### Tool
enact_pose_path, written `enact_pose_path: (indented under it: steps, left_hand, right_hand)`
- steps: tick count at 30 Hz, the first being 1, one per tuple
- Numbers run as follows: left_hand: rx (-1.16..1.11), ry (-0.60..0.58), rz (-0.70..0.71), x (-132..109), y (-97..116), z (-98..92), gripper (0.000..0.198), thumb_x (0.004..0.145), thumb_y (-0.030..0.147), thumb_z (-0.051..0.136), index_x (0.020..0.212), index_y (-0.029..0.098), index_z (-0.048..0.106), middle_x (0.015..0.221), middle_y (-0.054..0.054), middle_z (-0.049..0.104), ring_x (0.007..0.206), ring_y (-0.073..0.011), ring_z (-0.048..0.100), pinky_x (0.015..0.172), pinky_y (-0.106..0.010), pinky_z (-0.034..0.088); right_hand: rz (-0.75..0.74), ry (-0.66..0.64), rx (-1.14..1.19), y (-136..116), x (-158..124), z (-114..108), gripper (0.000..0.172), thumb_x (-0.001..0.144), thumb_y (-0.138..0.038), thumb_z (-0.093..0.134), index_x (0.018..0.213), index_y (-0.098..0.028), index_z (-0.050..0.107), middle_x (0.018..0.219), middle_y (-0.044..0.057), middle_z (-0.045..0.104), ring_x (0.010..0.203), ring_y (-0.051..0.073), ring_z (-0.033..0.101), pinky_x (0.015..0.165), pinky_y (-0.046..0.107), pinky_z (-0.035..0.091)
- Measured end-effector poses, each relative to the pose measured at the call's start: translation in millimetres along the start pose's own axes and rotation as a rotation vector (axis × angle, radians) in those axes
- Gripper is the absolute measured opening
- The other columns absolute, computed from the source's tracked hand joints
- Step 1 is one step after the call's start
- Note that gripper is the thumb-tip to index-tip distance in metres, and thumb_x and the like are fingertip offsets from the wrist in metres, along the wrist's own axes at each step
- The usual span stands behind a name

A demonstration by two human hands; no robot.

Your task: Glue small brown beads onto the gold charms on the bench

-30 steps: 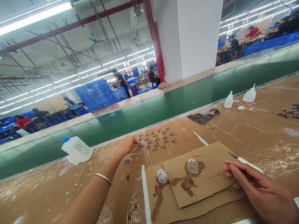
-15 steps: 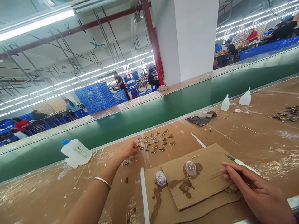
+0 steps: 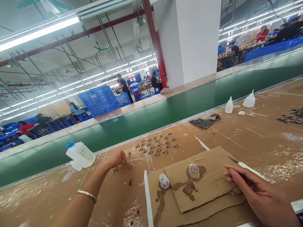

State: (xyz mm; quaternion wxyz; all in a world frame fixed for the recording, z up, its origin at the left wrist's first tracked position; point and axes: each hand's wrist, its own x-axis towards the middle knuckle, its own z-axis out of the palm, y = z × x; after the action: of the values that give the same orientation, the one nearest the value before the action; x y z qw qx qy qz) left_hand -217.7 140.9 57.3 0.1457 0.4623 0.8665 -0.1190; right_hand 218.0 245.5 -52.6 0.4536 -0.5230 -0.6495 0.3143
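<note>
My left hand (image 3: 116,158) reaches out over the brown table, fingers pinched together above two small blue and gold pieces (image 3: 128,166) that lie apart from the rest. Whether it grips one is too small to tell. Just beyond lies a neat cluster of several such pieces (image 3: 156,145). My right hand (image 3: 258,195) rests at the right edge of a stained cardboard sheet (image 3: 203,186) and holds a thin white-handled tool (image 3: 243,164) with a dark tip. Two small clear cups (image 3: 194,170) stand on the cardboard.
A white bottle with a blue cap (image 3: 80,155) lies by the green conveyor belt (image 3: 165,110). Two small squeeze bottles (image 3: 229,105), a dark rag (image 3: 204,121) and more small pieces (image 3: 287,119) sit at the right. A white strip (image 3: 147,198) lies beside the cardboard. People work at far benches.
My left hand has drawn back from the left edge of the cluster toward me and to the left, now over the loose pieces. My right hand has stayed where it was.
</note>
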Motion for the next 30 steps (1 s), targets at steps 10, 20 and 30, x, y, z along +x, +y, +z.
enact_pose_path:
  steps: [10,20,30]
  left_hand:
    - [0.007,-0.075,-0.005,-5.2,-17.1,-8.2,0.024,0.084,0.034,0.059,0.095,0.013,0.061,0.095,-0.003,0.063,0.083,-0.0157,0.061,0.073,-0.034,0.052]
    - [-0.270,0.227,0.188,1.0,8.7,22.2,0.027,0.086,0.036,0.055,0.101,0.014,0.060,0.107,-0.006,0.061,0.096,-0.0189,0.059,0.083,-0.040,0.049]
    - [-0.437,0.466,0.324,-31.3,-27.1,66.7,0.017,0.076,0.029,0.054,0.079,0.023,0.070,0.098,-0.006,0.068,0.093,-0.0194,0.060,0.089,-0.035,0.046]
  right_hand:
    - [0.143,-0.027,0.031,-15.5,-1.3,-4.7,0.053,0.059,-0.063,0.053,0.089,-0.023,0.070,0.082,0.002,0.071,0.078,0.022,0.068,0.075,0.030,0.057]
    - [0.148,-0.027,0.003,-15.9,-0.5,-5.0,0.052,0.061,-0.063,0.052,0.091,-0.024,0.069,0.081,0.002,0.071,0.080,0.022,0.068,0.076,0.028,0.056]
    - [0.006,0.094,-0.060,-0.2,-1.2,0.9,0.042,0.067,-0.062,0.052,0.086,-0.029,0.070,0.076,-0.001,0.070,0.078,0.020,0.069,0.070,0.026,0.057]
